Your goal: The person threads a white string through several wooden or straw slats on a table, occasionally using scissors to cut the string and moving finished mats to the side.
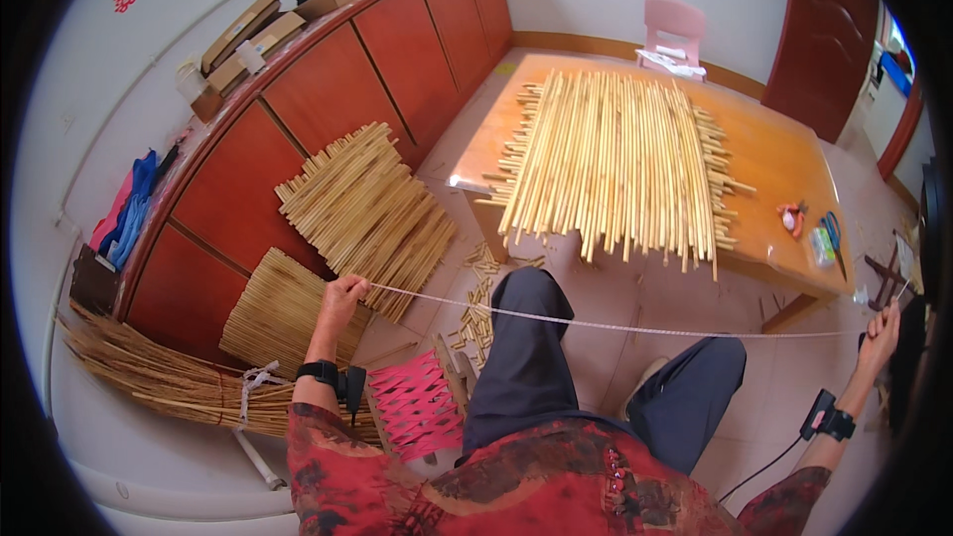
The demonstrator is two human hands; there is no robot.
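Observation:
A thin pale cord (576, 323) is stretched across in front of me, above my knees, from one hand to the other. My left hand (345, 290) is closed on its left end, beside the mats leaning on the cabinets. Out at the far right, my right hand (880, 332) pinches the cord, and a short end sticks up above the fingers. Beyond the cord, a wide layer of straw-coloured stalks (615, 159) lies side by side on the wooden table (784, 154), some ends jutting past its near edge.
Stalk mats (367, 208) lean against the red cabinets (338, 79). A bundle of long stalks (179, 377) lies at left, near a pink woven stool (415, 402). Cut pieces (478, 303) litter the floor. Blue-handled scissors (833, 230) sit on the table; a pink chair (673, 30) stands behind.

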